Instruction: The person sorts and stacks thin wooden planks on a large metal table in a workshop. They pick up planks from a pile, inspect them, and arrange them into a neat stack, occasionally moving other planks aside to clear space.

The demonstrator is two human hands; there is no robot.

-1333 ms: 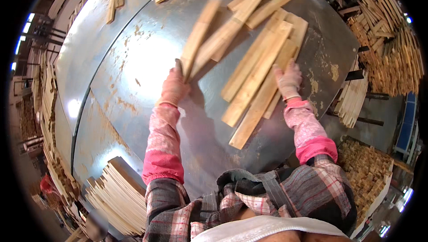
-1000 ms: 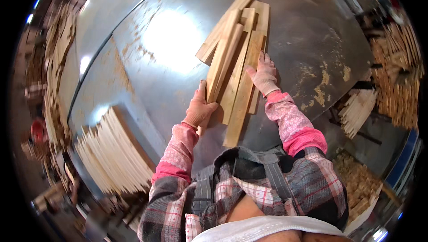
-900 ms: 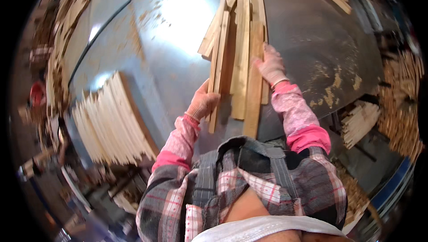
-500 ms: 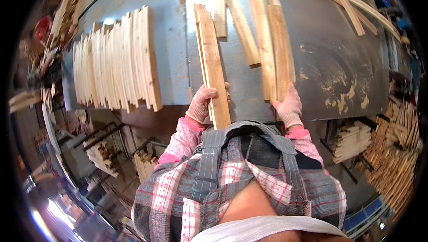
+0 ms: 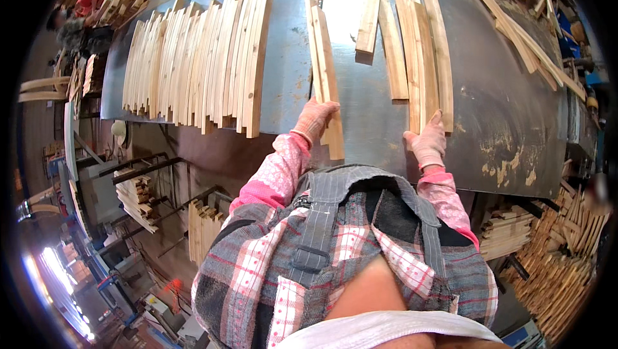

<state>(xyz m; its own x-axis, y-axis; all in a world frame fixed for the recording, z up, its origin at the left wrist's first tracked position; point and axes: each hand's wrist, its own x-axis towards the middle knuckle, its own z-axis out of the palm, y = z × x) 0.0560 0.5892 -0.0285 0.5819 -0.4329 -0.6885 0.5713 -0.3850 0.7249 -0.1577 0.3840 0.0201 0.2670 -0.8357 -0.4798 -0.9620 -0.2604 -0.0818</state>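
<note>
My left hand (image 5: 317, 119), in a pale pink glove, is closed around the near end of two narrow wooden strips (image 5: 325, 63) lying side by side. My right hand (image 5: 429, 143), gloved alike, grips the near end of a close pair of wooden strips (image 5: 417, 59), thumb on the left side and fingers on the right. Just right of that pair lies another wooden strip (image 5: 440, 59). Between my hands, farther off, are a slanting strip (image 5: 393, 53) and a board (image 5: 370, 11). The undersides of the held strips are hidden.
A long row of wooden strips (image 5: 199, 59) stands side by side on the left of the metal table (image 5: 290, 72). Longer strips (image 5: 518, 34) cross at the far right. Sawdust (image 5: 508, 165) marks the near right. Wood is stacked (image 5: 553, 272) below, and a person in red (image 5: 89, 3) is at far left.
My left hand has moved its two strips leftward, away from the middle board. My right hand now grips a pair, with one strip apart on its right. The view has swung round.
</note>
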